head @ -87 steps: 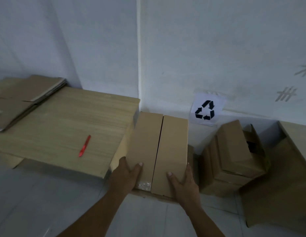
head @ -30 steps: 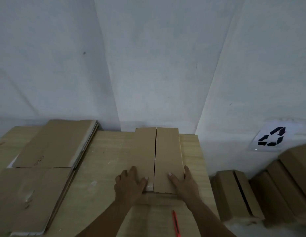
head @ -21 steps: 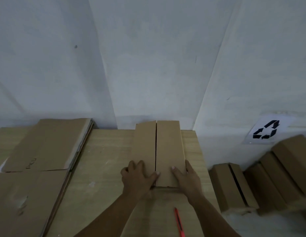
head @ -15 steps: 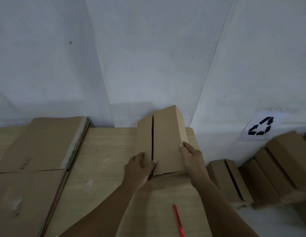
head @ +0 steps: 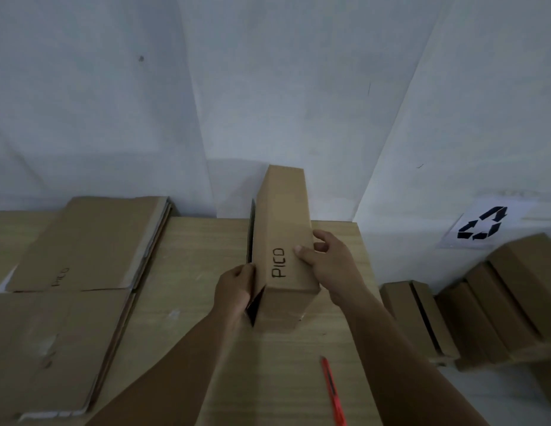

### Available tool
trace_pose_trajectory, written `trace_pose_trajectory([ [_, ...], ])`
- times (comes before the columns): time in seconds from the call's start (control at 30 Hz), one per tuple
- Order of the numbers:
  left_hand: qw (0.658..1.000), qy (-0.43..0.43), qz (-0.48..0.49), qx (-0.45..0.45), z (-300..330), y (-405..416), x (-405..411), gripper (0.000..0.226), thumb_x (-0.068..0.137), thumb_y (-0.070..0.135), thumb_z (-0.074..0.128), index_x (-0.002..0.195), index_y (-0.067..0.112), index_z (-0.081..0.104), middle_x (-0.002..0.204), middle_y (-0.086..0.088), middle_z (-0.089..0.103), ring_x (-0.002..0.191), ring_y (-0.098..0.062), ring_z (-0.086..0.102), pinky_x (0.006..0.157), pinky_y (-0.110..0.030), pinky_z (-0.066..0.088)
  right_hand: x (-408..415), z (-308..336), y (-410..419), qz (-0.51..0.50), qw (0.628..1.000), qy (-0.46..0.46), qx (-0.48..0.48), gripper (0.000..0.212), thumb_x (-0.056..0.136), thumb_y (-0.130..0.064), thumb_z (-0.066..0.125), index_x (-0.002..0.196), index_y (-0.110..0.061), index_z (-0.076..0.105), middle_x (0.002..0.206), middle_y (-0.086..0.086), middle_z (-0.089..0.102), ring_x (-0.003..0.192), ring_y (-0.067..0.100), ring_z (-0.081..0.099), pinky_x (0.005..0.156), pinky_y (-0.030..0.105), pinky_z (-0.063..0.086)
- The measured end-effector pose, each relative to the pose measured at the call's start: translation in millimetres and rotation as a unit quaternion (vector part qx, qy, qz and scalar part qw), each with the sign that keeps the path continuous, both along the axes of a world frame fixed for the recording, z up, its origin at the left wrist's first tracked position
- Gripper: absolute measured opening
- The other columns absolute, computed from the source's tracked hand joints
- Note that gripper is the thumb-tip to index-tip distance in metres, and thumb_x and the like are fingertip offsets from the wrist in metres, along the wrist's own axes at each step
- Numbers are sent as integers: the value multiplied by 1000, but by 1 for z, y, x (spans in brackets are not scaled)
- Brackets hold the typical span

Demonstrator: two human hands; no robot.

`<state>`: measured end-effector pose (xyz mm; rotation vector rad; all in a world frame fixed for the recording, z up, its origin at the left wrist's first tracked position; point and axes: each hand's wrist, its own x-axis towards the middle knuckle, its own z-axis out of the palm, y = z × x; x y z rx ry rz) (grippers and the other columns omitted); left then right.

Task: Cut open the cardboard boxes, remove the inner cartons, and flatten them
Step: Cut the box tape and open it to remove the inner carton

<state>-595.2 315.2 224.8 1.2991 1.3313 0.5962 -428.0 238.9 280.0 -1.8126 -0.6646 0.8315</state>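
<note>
A long brown cardboard box (head: 283,229) marked "PICO" stands on its narrow side on the wooden table (head: 200,272), its slit flaps facing left. My left hand (head: 235,287) holds its near left edge, fingers curled at the flap gap. My right hand (head: 329,262) grips the box's right side, thumb on the top face. A red box cutter (head: 332,388) lies on the table near the front, right of my left forearm, untouched.
Flattened cardboard sheets (head: 83,244) are stacked on the table's left half. Several closed boxes (head: 489,302) lie on the floor to the right, below a recycling sign (head: 480,227) on the white wall. The table's right edge runs close to my right arm.
The box came from the floor onto the table. In the last half second both hands tipped it from lying flat up onto its side, so the "PICO" face now points up.
</note>
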Motion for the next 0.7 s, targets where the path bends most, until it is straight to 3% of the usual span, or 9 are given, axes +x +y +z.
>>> trace_pose_trajectory([
  [0.1, 997, 39, 40, 60, 3, 8, -5, 35, 99, 40, 49, 90, 11, 67, 85, -5, 70, 90, -29, 66, 79, -42, 51, -7, -6, 10, 13, 999, 51, 15, 67, 76, -37, 85, 135, -26, 56, 111, 0, 71, 99, 19, 71, 88, 44, 59],
  [0.23, 967, -41, 110, 225, 26, 5, -4, 33, 99, 36, 52, 125, 19, 63, 116, 8, 66, 105, -8, 60, 89, -30, 49, -14, -13, 15, 7, 995, 92, 39, 59, 81, -34, 82, 134, -23, 57, 111, 1, 72, 99, 18, 71, 87, 44, 60],
  [0.3, 936, -40, 62, 343, 37, 0, -2, 36, 95, 40, 53, 119, 17, 67, 112, 5, 66, 103, -9, 61, 90, -33, 51, -17, -11, 14, 15, 993, 99, 54, 42, 91, -40, 70, 130, -26, 62, 113, -3, 72, 103, 16, 70, 89, 45, 59],
  [0.37, 894, 72, -36, 440, 46, -10, 1, 48, 90, 55, 52, 115, 17, 68, 113, 3, 64, 106, -17, 58, 91, -39, 49, -20, -12, 9, 28, 992, 107, 69, 24, 101, -41, 54, 116, -33, 71, 109, -6, 74, 104, 16, 69, 89, 45, 59],
  [0.43, 860, 244, -102, 437, 54, -24, 5, 76, 76, 81, 45, 125, 24, 60, 127, 3, 53, 117, -23, 48, 95, -42, 42, -21, -20, 3, 6, 992, 105, 73, 28, 105, -35, 46, 111, -32, 73, 102, -7, 75, 102, 15, 69, 86, 41, 58],
  [0.5, 845, 349, -121, 387, 55, -32, 5, 101, 63, 93, 43, 137, 25, 43, 139, 0, 37, 124, -25, 40, 96, -45, 39, -23, -34, -4, -20, 995, 82, 44, 28, 106, -24, 46, 121, -25, 69, 102, -7, 72, 103, 14, 66, 86, 34, 56],
  [0.6, 868, 323, -99, 364, 48, -28, -7, 106, 61, 83, 58, 142, 19, 33, 143, -4, 27, 124, -30, 42, 93, -45, 48, -29, -72, -19, -6, 998, 18, -66, 36, 103, -20, 49, 138, -22, 57, 124, 1, 65, 97, 10, 60, 78, 23, 50],
  [0.63, 884, 288, -88, 359, 44, -23, -14, 103, 62, 77, 62, 143, 19, 35, 143, -3, 27, 124, -29, 44, 93, -45, 50, -34, -83, -24, 0, 996, 22, -90, 39, 102, -26, 52, 141, -23, 54, 127, 3, 63, 98, 11, 60, 77, 24, 49],
  [0.7, 919, 219, -66, 320, 35, -13, -29, 99, 63, 70, 65, 144, 18, 38, 142, 1, 28, 122, -24, 47, 94, -41, 50, -43, -100, -33, 6, 992, 53, -116, 54, 92, -51, 58, 142, -32, 52, 133, 4, 61, 110, 20, 61, 91, 35, 52],
])
